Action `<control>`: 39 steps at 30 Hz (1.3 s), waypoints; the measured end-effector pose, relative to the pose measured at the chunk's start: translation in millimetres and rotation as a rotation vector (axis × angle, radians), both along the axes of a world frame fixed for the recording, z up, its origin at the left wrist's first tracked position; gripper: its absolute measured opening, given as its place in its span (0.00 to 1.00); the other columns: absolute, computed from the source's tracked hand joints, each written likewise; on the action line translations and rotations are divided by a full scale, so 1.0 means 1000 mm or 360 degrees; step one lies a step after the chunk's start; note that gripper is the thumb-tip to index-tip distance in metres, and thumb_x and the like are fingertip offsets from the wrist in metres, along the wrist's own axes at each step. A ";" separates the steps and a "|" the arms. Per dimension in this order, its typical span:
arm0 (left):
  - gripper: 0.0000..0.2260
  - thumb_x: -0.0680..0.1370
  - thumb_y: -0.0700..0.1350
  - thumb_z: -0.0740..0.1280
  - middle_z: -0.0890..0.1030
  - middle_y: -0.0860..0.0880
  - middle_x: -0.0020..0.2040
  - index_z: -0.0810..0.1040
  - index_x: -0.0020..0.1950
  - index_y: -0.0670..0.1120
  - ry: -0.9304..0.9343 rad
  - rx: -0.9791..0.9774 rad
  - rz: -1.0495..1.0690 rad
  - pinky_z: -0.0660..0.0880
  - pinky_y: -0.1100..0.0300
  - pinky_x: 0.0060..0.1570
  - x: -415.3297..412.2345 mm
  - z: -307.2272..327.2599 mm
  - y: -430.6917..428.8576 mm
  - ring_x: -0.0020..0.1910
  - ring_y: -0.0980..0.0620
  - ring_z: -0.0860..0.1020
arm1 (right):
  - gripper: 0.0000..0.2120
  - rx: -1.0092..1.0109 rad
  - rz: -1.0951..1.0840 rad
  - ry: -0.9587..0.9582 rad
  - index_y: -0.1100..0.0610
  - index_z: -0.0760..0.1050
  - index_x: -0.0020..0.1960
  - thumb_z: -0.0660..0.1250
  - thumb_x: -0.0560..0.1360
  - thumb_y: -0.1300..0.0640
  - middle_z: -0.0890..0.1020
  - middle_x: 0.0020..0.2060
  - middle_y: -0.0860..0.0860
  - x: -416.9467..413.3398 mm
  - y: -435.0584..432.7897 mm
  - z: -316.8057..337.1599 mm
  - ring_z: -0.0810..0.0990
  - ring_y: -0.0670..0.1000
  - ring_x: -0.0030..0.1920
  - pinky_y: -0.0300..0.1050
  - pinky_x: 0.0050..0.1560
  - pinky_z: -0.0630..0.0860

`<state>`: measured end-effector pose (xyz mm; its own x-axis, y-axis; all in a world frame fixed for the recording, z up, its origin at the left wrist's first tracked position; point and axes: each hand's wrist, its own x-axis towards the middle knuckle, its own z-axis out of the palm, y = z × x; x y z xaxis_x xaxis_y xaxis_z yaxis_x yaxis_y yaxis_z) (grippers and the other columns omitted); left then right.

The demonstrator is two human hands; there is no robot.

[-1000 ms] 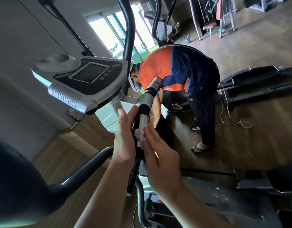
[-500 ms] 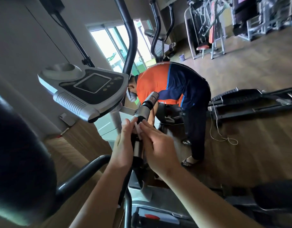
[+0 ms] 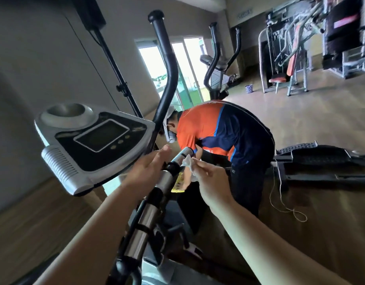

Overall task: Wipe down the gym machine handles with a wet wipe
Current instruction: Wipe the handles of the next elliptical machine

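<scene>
A: Start at the fingers. What is the right hand (image 3: 210, 177) doing?

B: Its fingertips pinch a crumpled white wet wipe (image 3: 190, 163), soft and creased, pressed to the near side of the handle (image 3: 178, 158) — a smooth silver tube with black rubber collars, running up and away toward the far right.

A: And the left hand (image 3: 149, 167)?

B: Fingers stretched out and loose, gripping nothing. It lies against the left side of the same tube, just beside a black collar; whether the palm touches the metal I cannot tell.

A: What surrounds them?

B: To the left, the console (image 3: 93, 145) — glossy black face, rectangular screen, ribbed silver plastic edge, a round shallow dish at its far end. A curved black foam-covered bar (image 3: 167, 75) rises behind it. Beyond the handle a person in an orange and navy shirt (image 3: 224, 130) bends forward. A thin pale cord (image 3: 284, 204) loops on the brown wood floor (image 3: 321, 124) at right.
</scene>
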<state>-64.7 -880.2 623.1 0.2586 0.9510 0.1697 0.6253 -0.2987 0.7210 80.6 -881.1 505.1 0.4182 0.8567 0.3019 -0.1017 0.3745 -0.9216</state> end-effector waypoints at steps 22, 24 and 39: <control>0.38 0.82 0.73 0.50 0.86 0.39 0.62 0.85 0.65 0.45 -0.0120 -0.0611 0.0008 0.77 0.46 0.71 0.044 -0.023 0.098 0.63 0.40 0.85 | 0.14 0.0244 -0.0308 -0.0722 0.61 0.82 0.66 0.67 0.83 0.59 0.82 0.67 0.60 0.005 0.098 -0.014 0.79 0.56 0.71 0.41 0.76 0.68; 0.39 0.82 0.73 0.51 0.86 0.42 0.63 0.83 0.67 0.43 -0.0126 -0.0593 0.0023 0.78 0.51 0.67 0.043 -0.024 0.102 0.61 0.45 0.85 | 0.14 0.0278 -0.0335 -0.0666 0.61 0.82 0.67 0.67 0.83 0.59 0.81 0.68 0.60 -0.007 0.092 -0.017 0.78 0.54 0.72 0.40 0.76 0.67; 0.40 0.79 0.75 0.55 0.84 0.50 0.67 0.80 0.72 0.45 -0.0108 -0.0592 0.0013 0.75 0.61 0.55 0.043 -0.030 0.114 0.53 0.59 0.83 | 0.15 -0.0001 -0.0418 0.0770 0.58 0.80 0.70 0.66 0.84 0.58 0.82 0.67 0.48 -0.076 0.078 -0.023 0.79 0.43 0.70 0.47 0.76 0.72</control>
